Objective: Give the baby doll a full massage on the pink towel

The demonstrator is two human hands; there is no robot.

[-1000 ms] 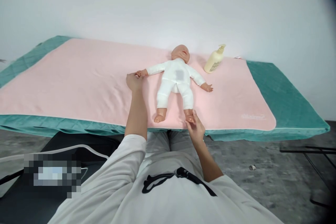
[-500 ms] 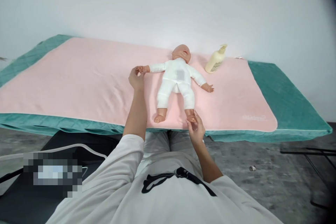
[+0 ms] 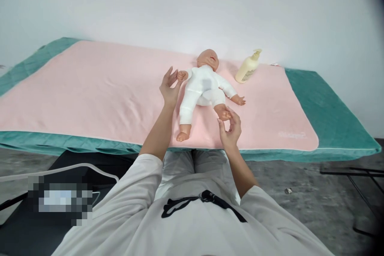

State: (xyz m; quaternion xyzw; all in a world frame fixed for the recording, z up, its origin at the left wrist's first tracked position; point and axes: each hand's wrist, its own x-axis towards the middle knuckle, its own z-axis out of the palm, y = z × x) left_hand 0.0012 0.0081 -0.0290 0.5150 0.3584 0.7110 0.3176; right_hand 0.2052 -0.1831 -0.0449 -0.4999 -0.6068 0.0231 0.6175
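A baby doll [image 3: 207, 84] in a white suit lies on its back on a pink mat [image 3: 120, 88], its head toward the wall. My left hand [image 3: 171, 86] holds the doll's hand on the left side between thumb and fingers, and that doll arm is bent in toward its body. Lower right, my right hand [image 3: 230, 128] grips the doll's foot on the right side, with that leg bent and raised a little. The doll's other arm lies stretched out to the right, and its other leg is straight, the foot near the mat's front edge.
A cream pump bottle [image 3: 247, 69] is on the mat right of the doll's head. Green padding [image 3: 327, 108] shows beyond the mat. A black chair [image 3: 27, 228] is at lower left, and dark metal legs [image 3: 357, 175] stand at lower right.
My left hand has moved right, folding the doll's arm toward its body. My right hand has pushed the doll's foot up and slightly right, bending the leg.
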